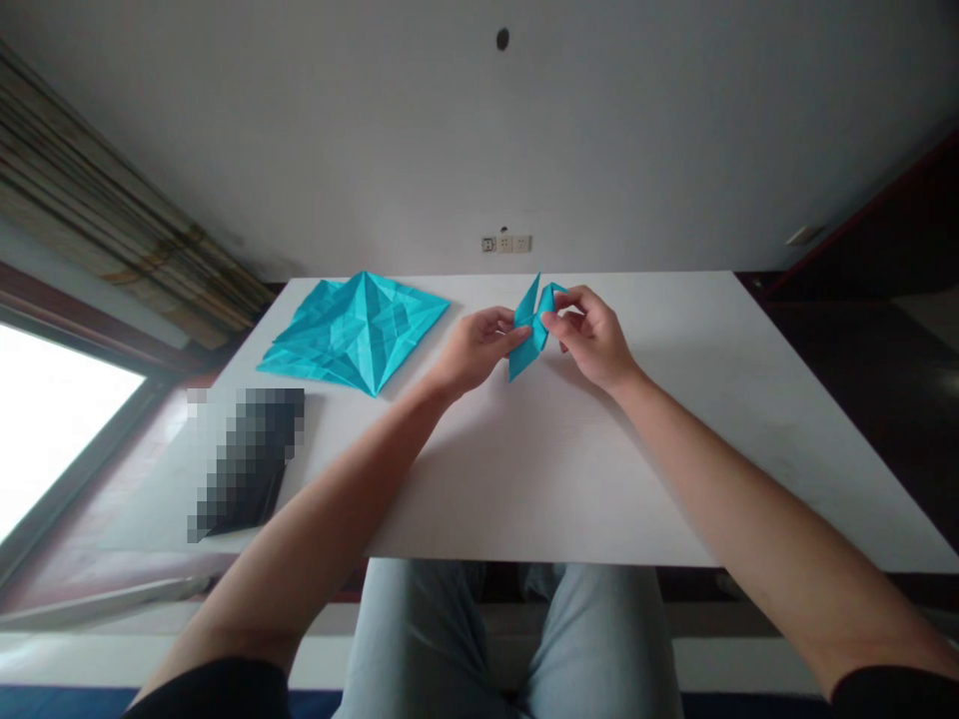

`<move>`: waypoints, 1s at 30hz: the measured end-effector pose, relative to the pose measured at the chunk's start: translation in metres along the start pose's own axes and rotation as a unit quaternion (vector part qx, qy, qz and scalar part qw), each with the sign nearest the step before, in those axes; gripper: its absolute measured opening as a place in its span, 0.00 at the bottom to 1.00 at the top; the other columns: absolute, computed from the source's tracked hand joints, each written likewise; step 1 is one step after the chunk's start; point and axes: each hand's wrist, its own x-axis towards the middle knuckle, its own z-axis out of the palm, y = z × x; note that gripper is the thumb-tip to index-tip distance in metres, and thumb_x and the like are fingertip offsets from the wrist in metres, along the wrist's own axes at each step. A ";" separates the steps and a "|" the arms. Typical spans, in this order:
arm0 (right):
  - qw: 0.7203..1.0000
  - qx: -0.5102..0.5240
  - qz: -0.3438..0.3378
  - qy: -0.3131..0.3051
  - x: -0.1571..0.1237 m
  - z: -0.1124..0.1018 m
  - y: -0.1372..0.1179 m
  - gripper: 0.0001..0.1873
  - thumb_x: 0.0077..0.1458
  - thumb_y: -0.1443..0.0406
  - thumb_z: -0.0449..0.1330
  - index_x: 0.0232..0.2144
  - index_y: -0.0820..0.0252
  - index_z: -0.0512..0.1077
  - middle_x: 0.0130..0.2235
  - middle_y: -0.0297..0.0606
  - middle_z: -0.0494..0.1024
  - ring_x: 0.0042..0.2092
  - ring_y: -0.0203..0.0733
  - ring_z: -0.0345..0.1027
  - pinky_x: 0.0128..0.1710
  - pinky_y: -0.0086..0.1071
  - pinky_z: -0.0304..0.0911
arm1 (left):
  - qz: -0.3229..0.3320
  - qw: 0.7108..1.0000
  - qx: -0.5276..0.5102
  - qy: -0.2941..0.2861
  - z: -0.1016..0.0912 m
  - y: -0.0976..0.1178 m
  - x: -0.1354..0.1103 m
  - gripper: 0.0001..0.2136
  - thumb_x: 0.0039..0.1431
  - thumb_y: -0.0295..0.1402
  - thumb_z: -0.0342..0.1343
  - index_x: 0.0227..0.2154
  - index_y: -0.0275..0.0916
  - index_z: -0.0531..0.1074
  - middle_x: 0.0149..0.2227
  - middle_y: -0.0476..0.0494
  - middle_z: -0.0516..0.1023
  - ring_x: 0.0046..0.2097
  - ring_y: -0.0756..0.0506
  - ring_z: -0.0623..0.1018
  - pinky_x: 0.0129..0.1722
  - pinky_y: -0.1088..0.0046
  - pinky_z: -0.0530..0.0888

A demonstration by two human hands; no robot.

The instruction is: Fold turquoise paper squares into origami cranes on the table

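Note:
A small folded piece of turquoise paper [533,330] is held just above the white table [569,469], toward its far middle. My left hand [476,348] pinches its left side with thumb and fingers closed. My right hand [591,335] pinches its upper right part, fingers curled. The paper stands tilted, with pointed tips at top and bottom. A larger creased sheet of the same turquoise paper [356,330] lies flat at the far left of the table, apart from both hands.
A dark blurred object [247,461] lies at the table's near left edge. A window [45,419] and curtain [112,230] are on the left. Wall sockets [505,243] sit behind the table. My knees [516,639] show below the front edge.

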 end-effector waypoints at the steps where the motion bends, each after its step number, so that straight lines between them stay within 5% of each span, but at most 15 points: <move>1: 1.000 -0.005 0.006 -0.002 0.000 0.000 -0.002 0.29 0.62 0.36 0.74 0.43 0.50 0.75 0.38 0.31 0.77 0.27 0.33 0.59 0.24 0.32 0.56 | 0.005 1.000 0.006 -0.001 0.000 -0.001 0.000 0.24 0.60 0.54 0.77 0.41 0.37 0.81 0.37 0.46 0.84 0.37 0.49 0.80 0.38 0.73 0.75; 8: 0.998 -0.039 0.023 0.039 0.003 -0.005 -0.007 0.32 0.61 0.32 0.72 0.38 0.51 0.76 0.26 0.28 0.70 0.24 0.34 0.60 0.23 0.32 0.54 | -0.003 0.998 0.054 -0.022 0.001 0.001 -0.001 0.22 0.62 0.53 0.74 0.43 0.36 0.82 0.39 0.43 0.86 0.38 0.47 0.81 0.38 0.72 0.77; 18: 0.998 -0.043 0.020 0.032 0.004 -0.006 -0.009 0.34 0.59 0.31 0.73 0.35 0.52 0.77 0.26 0.28 0.70 0.25 0.35 0.58 0.25 0.33 0.53 | 0.015 0.996 0.090 0.006 -0.001 0.001 0.000 0.24 0.74 0.57 0.63 0.42 0.36 0.82 0.37 0.43 0.84 0.38 0.47 0.80 0.39 0.72 0.77; 24: 0.996 -0.075 -0.001 0.048 0.008 -0.011 -0.003 0.34 0.57 0.30 0.73 0.37 0.52 0.79 0.29 0.30 0.75 0.27 0.36 0.61 0.27 0.34 0.58 | -0.033 0.994 0.074 0.068 -0.002 0.000 0.000 0.13 0.80 0.37 0.56 0.60 0.41 0.76 0.51 0.42 0.86 0.37 0.50 0.85 0.38 0.74 0.81; 30: 0.982 -0.135 -0.018 0.134 0.019 -0.036 0.022 0.31 0.60 0.33 0.72 0.34 0.52 0.76 0.31 0.31 0.76 0.29 0.36 0.60 0.29 0.34 0.58 | -0.034 0.984 0.152 0.089 -0.002 0.001 -0.002 0.14 0.73 0.32 0.61 0.58 0.41 0.72 0.51 0.43 0.85 0.36 0.49 0.87 0.34 0.74 0.77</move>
